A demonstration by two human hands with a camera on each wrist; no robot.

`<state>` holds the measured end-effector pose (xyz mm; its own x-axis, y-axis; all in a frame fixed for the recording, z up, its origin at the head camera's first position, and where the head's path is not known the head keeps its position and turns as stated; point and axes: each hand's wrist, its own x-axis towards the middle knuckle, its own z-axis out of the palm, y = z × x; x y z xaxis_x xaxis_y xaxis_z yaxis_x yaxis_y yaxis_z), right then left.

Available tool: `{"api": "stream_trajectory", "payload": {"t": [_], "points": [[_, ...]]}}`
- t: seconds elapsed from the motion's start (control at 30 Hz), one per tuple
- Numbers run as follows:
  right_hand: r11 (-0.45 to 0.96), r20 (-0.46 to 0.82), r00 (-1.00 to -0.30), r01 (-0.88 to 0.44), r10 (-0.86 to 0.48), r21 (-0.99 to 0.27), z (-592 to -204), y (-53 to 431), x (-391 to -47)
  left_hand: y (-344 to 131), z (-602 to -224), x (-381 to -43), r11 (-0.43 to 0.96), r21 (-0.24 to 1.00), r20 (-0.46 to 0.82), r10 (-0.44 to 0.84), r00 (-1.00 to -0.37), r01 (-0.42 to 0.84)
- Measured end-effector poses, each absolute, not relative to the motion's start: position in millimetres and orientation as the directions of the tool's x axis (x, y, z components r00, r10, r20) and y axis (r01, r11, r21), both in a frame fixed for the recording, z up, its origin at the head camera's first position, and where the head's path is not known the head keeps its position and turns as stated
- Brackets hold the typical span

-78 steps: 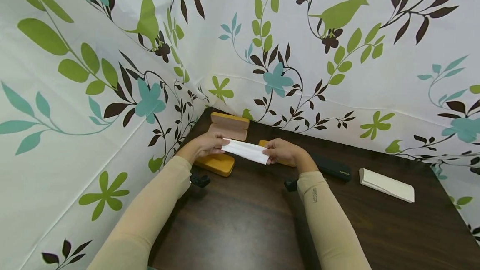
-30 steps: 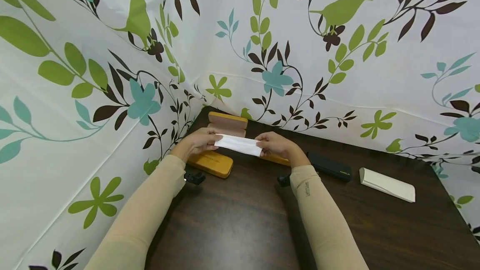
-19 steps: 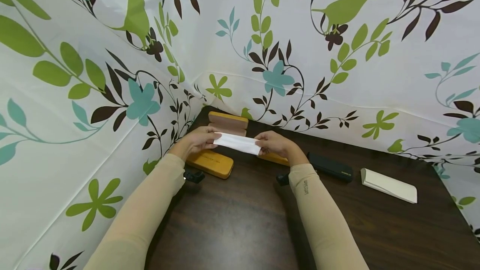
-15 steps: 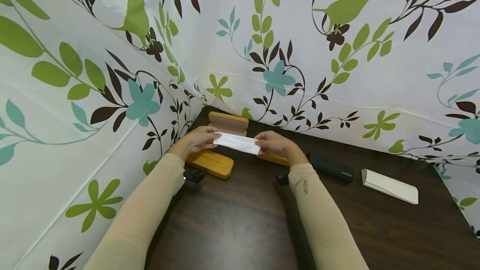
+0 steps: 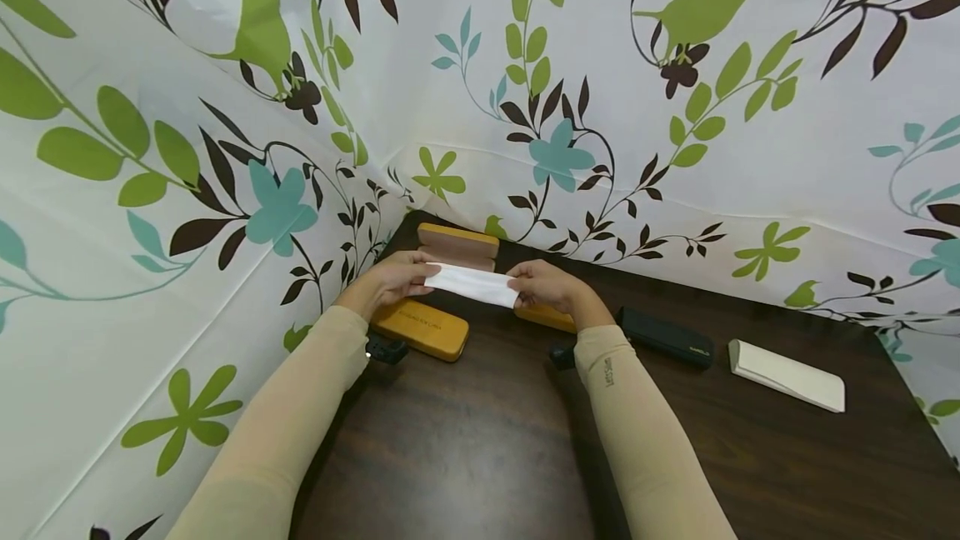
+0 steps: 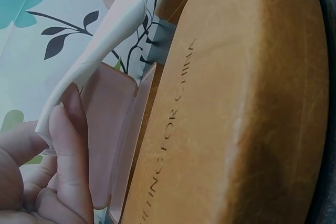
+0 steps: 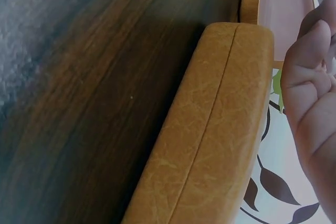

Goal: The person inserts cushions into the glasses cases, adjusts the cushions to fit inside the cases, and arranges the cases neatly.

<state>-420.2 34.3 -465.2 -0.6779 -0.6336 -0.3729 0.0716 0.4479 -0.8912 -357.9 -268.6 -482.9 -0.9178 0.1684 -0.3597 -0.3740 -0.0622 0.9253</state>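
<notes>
A narrow folded white cloth (image 5: 472, 284) is stretched between both hands above the table. My left hand (image 5: 401, 275) pinches its left end between thumb and fingers, seen also in the left wrist view, where the cloth (image 6: 100, 45) slants upward. My right hand (image 5: 552, 286) pinches the other end; in the right wrist view that grip is cut off by the frame edge. Below the left hand lies a closed mustard-yellow glasses case (image 5: 427, 332) with lettering on its lid. Behind the cloth stands an open yellow case (image 5: 457, 242) with pinkish lining. Another yellow case (image 5: 546, 317) is partly hidden under the right hand.
To the right lie a black case (image 5: 666, 336) and a cream folded case (image 5: 786, 375) on the dark wooden table (image 5: 465, 440). A patterned sheet (image 5: 637, 148) closes off the back and left sides.
Both hands have shifted slightly left and up in the head view with the cloth, still pinching its ends. The head view has tilted a little. The cases stay where they were.
</notes>
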Motion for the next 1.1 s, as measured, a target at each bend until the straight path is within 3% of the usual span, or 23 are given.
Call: {"api": "stream_trajectory", "payload": {"t": [0.57, 1.1], "points": [[0.419, -0.391, -0.696, 0.14, -0.603, -0.897, -472.9, 23.0, -434.4, -276.2, -486.5, -370.0, -0.049, 0.923, -0.372, 0.147, -0.917, -0.382], [0.433, -0.36, -0.74, 0.104, -0.569, -0.896, -475.3, 11.8, -447.8, -285.2, -490.1, -388.0, -0.048, 0.918, -0.387, 0.114, -0.915, -0.394]]}}
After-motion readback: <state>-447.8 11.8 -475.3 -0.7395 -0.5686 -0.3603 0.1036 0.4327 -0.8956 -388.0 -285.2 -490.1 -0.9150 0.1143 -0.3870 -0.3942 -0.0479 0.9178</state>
